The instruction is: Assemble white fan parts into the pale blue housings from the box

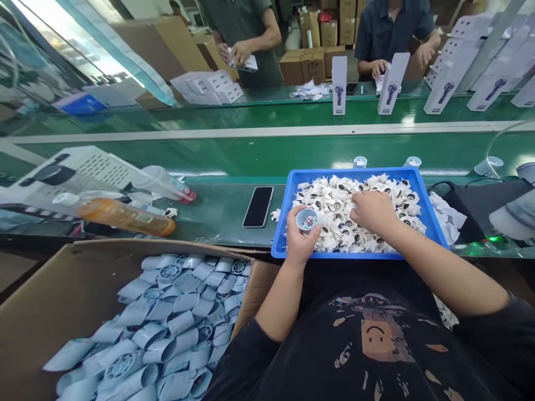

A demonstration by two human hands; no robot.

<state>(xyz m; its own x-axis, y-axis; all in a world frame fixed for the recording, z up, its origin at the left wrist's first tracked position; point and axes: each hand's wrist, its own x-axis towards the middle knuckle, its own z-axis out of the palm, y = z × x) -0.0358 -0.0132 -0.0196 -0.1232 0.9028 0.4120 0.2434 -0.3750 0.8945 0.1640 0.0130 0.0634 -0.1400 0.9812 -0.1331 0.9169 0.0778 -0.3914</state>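
My left hand (299, 245) is wrapped round a light-blue plastic tube housing (307, 219), its round open end facing up with small parts visible inside. Just below and around it is a blue tray (281, 228) heaped with small white fan impellers (334, 206), several showing dark round centres. Over the middle of the heap, my right hand (373, 210) reaches down with its fingers bent together among the impellers. Whether those fingertips grip one is hidden.
A cardboard box (37, 284) of light-blue housings (175, 312) stands at left front. A phone (258, 207), an orange drink bottle (125, 216) and a black device (472, 206) flank the tray. Beyond the green conveyor (251, 153), two people handle items near white boxes (339, 83).
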